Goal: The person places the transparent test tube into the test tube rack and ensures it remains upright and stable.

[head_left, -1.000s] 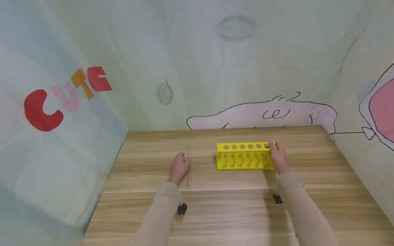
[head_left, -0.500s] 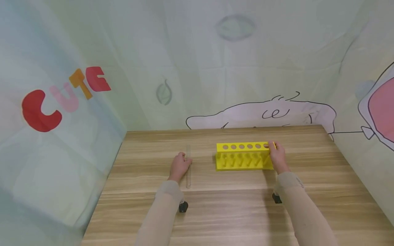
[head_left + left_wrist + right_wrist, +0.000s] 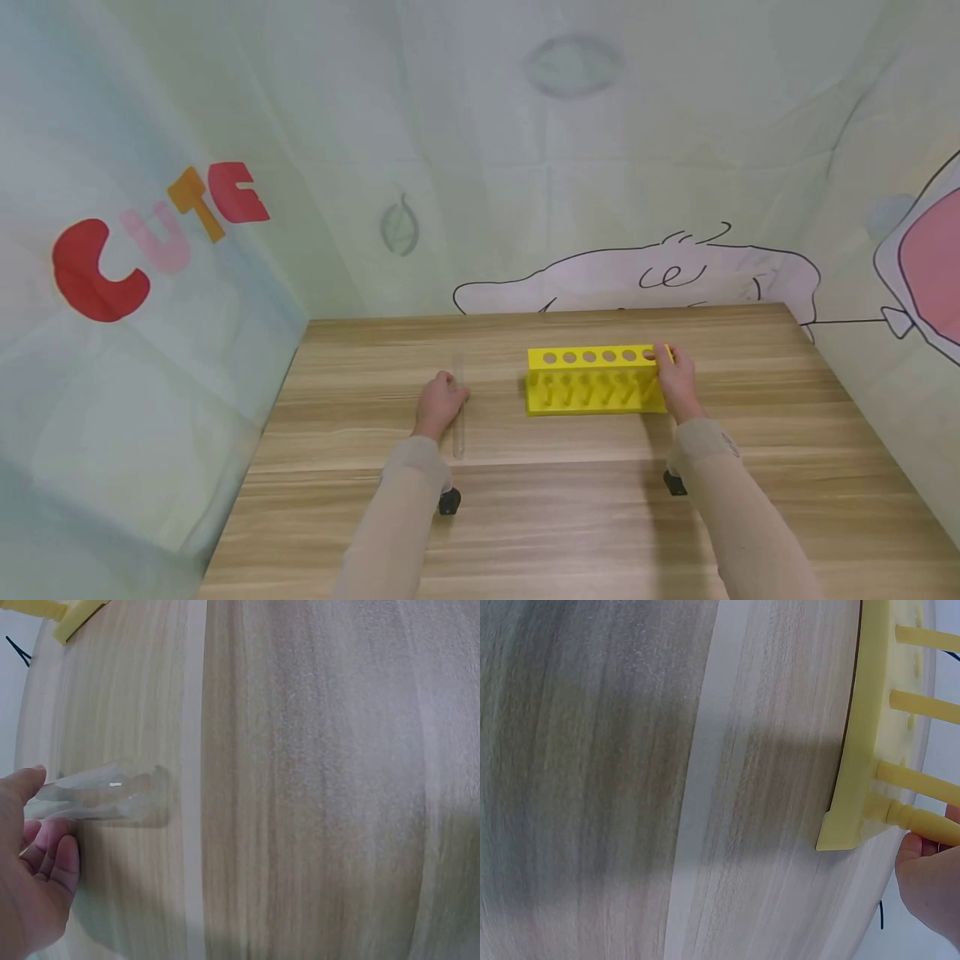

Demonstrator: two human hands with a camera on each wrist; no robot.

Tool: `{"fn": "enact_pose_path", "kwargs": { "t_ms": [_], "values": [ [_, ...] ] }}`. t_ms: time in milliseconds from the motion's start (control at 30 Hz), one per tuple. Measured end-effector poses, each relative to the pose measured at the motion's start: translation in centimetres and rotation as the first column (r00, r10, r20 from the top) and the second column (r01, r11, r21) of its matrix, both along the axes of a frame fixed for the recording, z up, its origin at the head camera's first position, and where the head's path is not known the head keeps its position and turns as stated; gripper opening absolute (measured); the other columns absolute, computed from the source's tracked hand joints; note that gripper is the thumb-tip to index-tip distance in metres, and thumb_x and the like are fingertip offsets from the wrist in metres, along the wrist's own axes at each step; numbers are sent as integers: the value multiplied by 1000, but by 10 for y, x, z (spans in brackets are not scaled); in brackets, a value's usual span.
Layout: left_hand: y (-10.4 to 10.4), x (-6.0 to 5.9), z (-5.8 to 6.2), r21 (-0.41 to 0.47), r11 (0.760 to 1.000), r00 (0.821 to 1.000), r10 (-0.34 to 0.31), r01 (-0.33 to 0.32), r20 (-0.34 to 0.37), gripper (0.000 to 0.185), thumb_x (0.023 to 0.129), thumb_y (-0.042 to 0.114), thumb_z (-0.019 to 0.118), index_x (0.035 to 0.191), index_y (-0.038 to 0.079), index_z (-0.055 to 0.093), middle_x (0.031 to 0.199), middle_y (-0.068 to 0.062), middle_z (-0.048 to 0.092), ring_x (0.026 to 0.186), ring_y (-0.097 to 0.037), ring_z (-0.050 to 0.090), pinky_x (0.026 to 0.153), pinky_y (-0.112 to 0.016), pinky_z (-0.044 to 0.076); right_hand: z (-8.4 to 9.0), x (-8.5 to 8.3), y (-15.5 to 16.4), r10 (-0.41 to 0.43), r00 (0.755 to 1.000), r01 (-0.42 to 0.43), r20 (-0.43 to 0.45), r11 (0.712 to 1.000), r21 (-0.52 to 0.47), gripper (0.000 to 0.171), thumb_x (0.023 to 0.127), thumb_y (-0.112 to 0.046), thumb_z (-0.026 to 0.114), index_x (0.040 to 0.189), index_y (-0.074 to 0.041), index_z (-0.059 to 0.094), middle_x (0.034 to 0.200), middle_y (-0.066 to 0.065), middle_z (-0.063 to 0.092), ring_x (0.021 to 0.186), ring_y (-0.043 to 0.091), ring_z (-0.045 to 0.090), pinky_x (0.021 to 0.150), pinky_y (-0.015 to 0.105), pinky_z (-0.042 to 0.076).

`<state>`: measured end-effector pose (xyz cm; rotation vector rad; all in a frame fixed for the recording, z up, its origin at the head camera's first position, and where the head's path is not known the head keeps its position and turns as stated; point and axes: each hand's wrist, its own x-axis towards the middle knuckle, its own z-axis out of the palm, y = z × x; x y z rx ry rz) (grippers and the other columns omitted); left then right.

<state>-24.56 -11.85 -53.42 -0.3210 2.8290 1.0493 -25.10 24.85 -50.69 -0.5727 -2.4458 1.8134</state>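
1. the clear glass test tube lies flat on the wooden table, left of centre, its length running away from me. in the left wrist view the test tube is blurred.
2. my left hand is on the tube; the thumb and curled fingers close round its near part, so it is gripping the tube, which i cannot tell is lifted or not.
3. the yellow test tube rack stands upright on the table to the right of the tube, well apart from it, with a row of round holes along its top and pegs along the front.
4. my right hand holds the rack's right end, fingers curled over the top edge beside the last hole. the right wrist view shows only fingertips next to the rack's base corner.
5. both forearms wear beige sleeves.
6. a pale green cloth backdrop with cartoon drawings and the letters "cute" surrounds the table on three sides.
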Motion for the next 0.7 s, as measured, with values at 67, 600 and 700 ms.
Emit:
{"fn": "enact_pose_path", "kwargs": {
  "t_ms": [67,600,700],
  "values": [
    [0,0,0,-4,1000,1000,2,-2,10,44,78,30,58,112,2,51,101,-14,61,80,-23,56,71,-34,48,0,0,0,-1,1000,1,3,1000,1,59,92,-48,28,121,2,41,123,21,44,116,28,35,101,39,29],
    [6,1,3,-41,999,1000,18,-18,17,35,77,28,61,101,3,54,88,-11,60,70,-20,52,59,-28,44,0,0,1,4,1000,-3,20,1000,-11,61,91,-50,28,123,0,39,127,19,40,121,29,32,105,42,26],
    [8,1,3,-60,998,1000,21,-20,18,32,78,27,60,100,4,54,87,-11,60,69,-20,51,57,-27,42,0,0,1,-4,1000,4,12,1000,-17,60,91,-50,28,123,0,40,126,19,41,120,29,32,104,41,27]
  ]
}}
